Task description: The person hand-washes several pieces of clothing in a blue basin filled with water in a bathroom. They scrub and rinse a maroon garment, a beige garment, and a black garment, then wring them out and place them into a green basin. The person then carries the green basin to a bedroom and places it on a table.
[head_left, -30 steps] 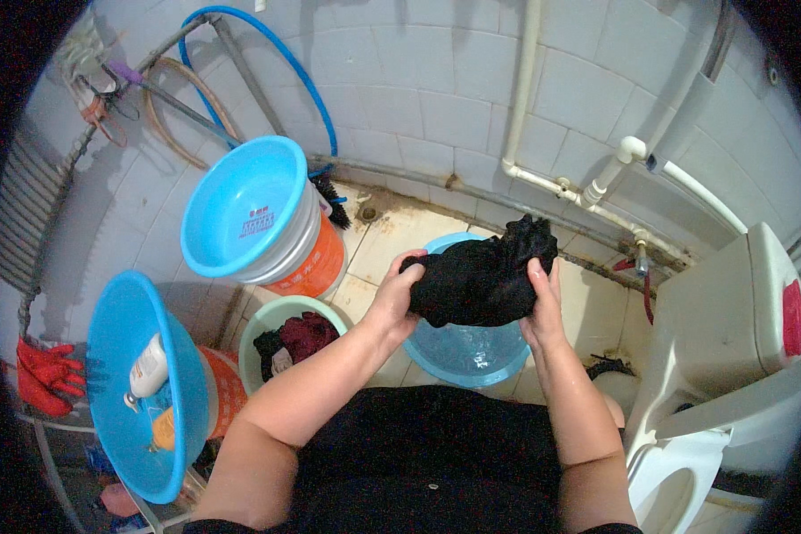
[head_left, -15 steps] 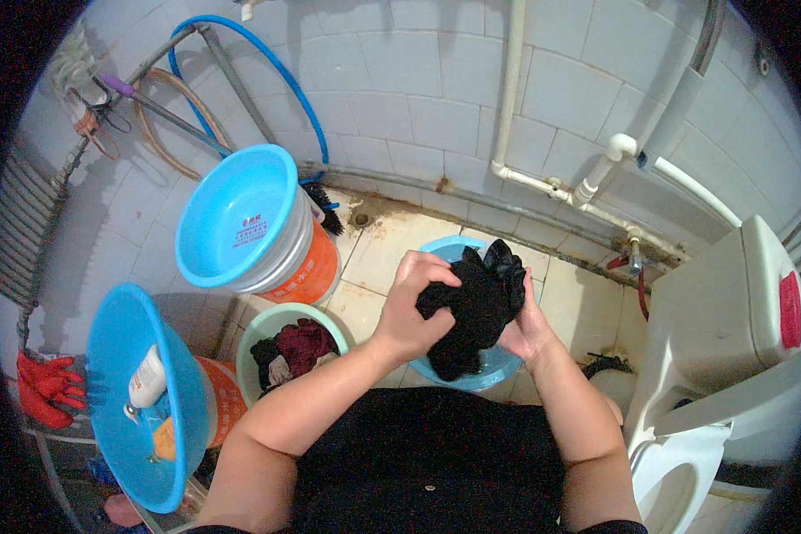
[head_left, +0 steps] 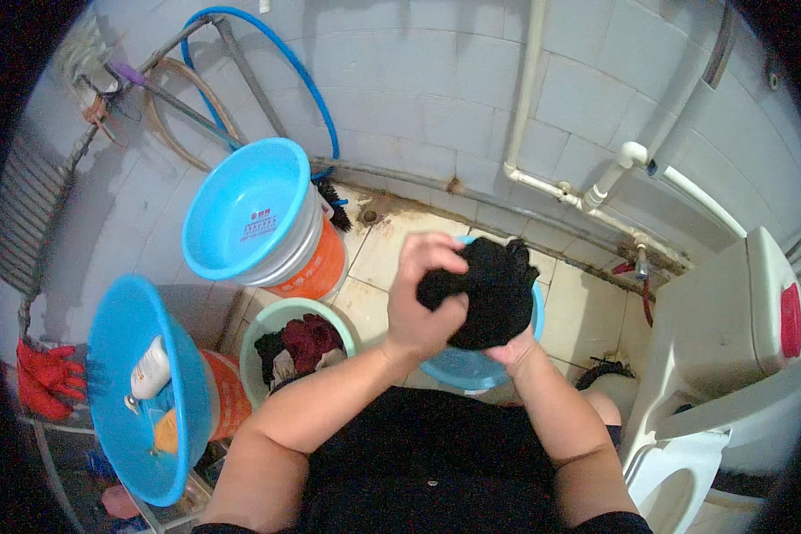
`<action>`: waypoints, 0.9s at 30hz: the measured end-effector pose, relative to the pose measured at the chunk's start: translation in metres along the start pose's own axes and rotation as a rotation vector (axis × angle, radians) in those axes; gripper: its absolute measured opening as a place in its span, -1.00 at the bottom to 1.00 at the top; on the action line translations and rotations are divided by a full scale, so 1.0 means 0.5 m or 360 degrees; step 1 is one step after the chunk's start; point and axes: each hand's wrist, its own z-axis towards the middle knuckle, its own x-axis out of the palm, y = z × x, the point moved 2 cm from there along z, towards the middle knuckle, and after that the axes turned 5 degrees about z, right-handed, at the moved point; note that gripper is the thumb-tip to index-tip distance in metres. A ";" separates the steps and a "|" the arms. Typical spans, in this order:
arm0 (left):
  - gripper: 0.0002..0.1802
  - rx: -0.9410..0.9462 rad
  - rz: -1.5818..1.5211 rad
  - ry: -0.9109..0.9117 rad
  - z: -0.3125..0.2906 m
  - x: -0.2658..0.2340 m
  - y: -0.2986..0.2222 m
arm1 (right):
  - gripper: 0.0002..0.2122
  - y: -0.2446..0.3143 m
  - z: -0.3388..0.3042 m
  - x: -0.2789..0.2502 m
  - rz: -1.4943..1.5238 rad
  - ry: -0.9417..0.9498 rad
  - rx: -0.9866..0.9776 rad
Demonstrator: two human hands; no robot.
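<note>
A bunched black cloth (head_left: 481,294), its exact kind not clear, is held up in front of me between both hands. My left hand (head_left: 425,289) grips its left side with curled fingers, slightly blurred. My right hand (head_left: 514,347) supports it from below and the right, and most of those fingers are hidden behind the cloth. Under it on the floor stands a light blue basin (head_left: 463,369), largely covered by the cloth and my hands.
To the left, a pale green basin (head_left: 340,331) holds dark and maroon clothes. Two blue basins (head_left: 206,258) (head_left: 107,356) rest on buckets, the nearer one containing a white bottle (head_left: 151,369). A toilet (head_left: 703,356) stands at right, and pipes (head_left: 525,107) run along the tiled wall.
The black cloth has turned and gathered into a rounder bundle. My right hand has shifted lower beneath it, and its fingers show less. The whole view has shifted slightly.
</note>
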 end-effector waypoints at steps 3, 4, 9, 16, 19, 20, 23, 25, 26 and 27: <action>-0.61 -0.0136 -0.0226 -0.0271 0.039 0.011 -0.016 | -0.40 0.027 0.008 0.054 0.0103 0.0105 -0.0131; -0.60 -0.0120 -0.0280 -0.0326 0.047 0.014 -0.016 | -0.43 0.032 0.014 0.066 0.0146 0.0114 -0.0213; -0.58 -0.0343 -0.0837 -0.0418 0.071 0.053 -0.023 | -0.52 0.039 0.024 0.099 0.0084 0.0192 -0.0378; -0.59 -0.0674 -0.1527 -0.0531 0.095 0.055 -0.029 | -0.34 0.007 0.010 0.118 0.0046 0.0226 -0.0134; -0.59 -0.0602 -0.1239 -0.0405 0.107 0.025 -0.021 | -0.32 0.022 0.006 0.092 -0.0062 0.0238 -0.0002; -0.58 -0.0486 -0.1025 -0.0307 0.110 0.014 -0.022 | -0.33 0.042 0.004 0.081 -0.0109 0.0250 0.0014; -0.51 0.0026 -0.0151 -0.0032 0.117 -0.026 -0.032 | -0.40 0.092 0.006 0.098 -0.0321 0.0110 -0.0209; -0.42 0.0475 0.0104 0.0156 0.115 -0.031 -0.077 | -0.45 0.127 0.027 0.087 -0.0497 0.0063 -0.0402; -0.41 0.0575 0.0186 0.0309 0.105 -0.029 -0.094 | -0.48 0.147 0.027 0.081 -0.0586 0.0038 -0.0496; -0.41 0.0747 0.0247 0.0419 0.105 -0.024 -0.108 | -0.52 0.151 0.021 0.100 -0.0574 0.0292 -0.0201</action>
